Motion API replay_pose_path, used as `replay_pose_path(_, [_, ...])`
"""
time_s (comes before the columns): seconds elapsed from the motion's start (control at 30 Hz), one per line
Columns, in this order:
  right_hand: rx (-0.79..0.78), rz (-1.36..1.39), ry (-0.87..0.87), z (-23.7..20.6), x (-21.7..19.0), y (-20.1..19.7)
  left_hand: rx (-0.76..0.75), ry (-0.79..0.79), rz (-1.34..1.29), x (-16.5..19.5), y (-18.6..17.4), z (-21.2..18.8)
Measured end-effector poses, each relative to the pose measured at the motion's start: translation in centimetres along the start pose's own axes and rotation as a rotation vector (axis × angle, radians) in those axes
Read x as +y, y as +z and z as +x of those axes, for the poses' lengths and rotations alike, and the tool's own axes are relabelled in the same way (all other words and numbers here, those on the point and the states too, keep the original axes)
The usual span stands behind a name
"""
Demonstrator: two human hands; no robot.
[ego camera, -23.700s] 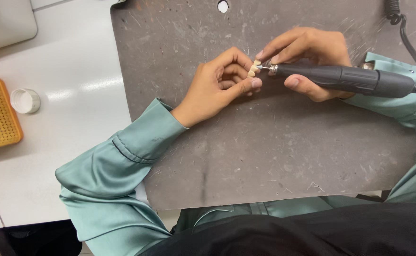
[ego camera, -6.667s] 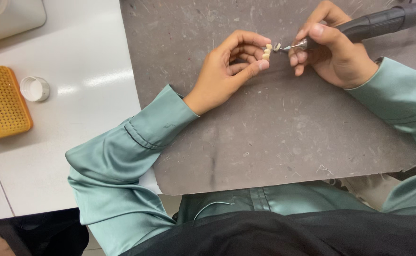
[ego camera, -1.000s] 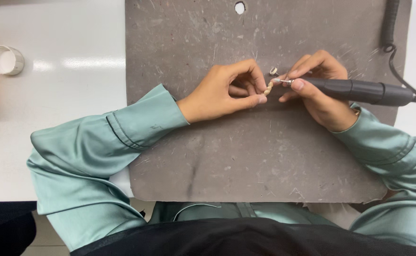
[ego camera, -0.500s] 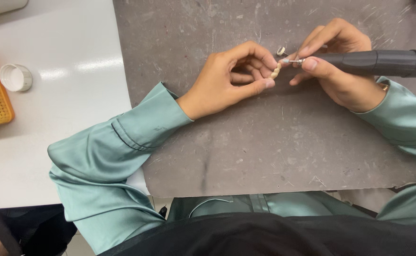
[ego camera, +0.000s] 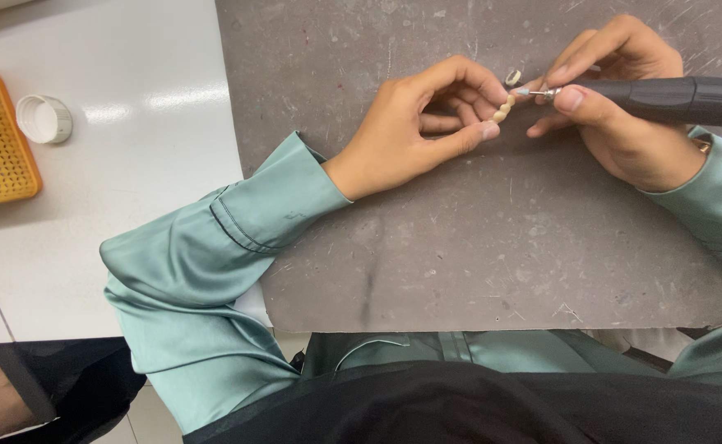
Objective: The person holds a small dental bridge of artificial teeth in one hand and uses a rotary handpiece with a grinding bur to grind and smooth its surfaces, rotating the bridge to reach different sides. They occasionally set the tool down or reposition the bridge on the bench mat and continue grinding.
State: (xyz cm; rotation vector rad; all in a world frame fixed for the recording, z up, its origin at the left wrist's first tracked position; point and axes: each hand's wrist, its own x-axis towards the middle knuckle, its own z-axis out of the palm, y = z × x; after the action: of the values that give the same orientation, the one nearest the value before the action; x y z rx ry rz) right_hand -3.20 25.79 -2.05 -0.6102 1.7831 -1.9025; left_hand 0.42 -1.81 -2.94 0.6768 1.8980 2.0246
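The left hand pinches a small row of teeth over the grey mat; the right hand grips the black handpiece, its tip touching them. Light pressure and braced fingers seem wise.

Open grey mat below hands
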Motion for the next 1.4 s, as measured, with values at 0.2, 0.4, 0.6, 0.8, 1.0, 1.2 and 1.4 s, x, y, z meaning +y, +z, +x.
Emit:
replay_pose_path(0.2, [-0.055,-0.029,-0.083,0.1,0.3,-0.3,0.005,0.021,0.028,-0.1,0.0,0.0])
replay_pose_path(0.4, [-0.04,-0.052,-0.022,-0.3,1.1,-0.6,0.005,0.016,0.036,0.0,0.1,-0.1])
replay_pose_path(0.6, [-0.061,-0.053,-0.011,-0.6,0.6,-0.3,0.007,0.011,0.042,0.1,0.2,-0.2])
replay_pose_path(0.8, [-0.065,-0.052,-0.052,-0.2,0.0,0.2,-0.007,-0.008,0.023,0.6,0.6,-0.2])
replay_pose_path(1.0, [-0.043,0.009,-0.039,-0.7,0.0,0.2,-0.002,-0.033,0.029,0.8,0.7,-0.3])
replay_pose_path(1.2, [-0.079,-0.041,-0.034,-0.7,0.0,-0.1,-0.022,0.013,0.041,0.5,0.7,0.0])
replay_pose_path(1.4, [-0.062,-0.075,-0.008,-1.3,-0.4,0.0,0.0,-0.063,-0.013,0.7,1.0,-0.2])
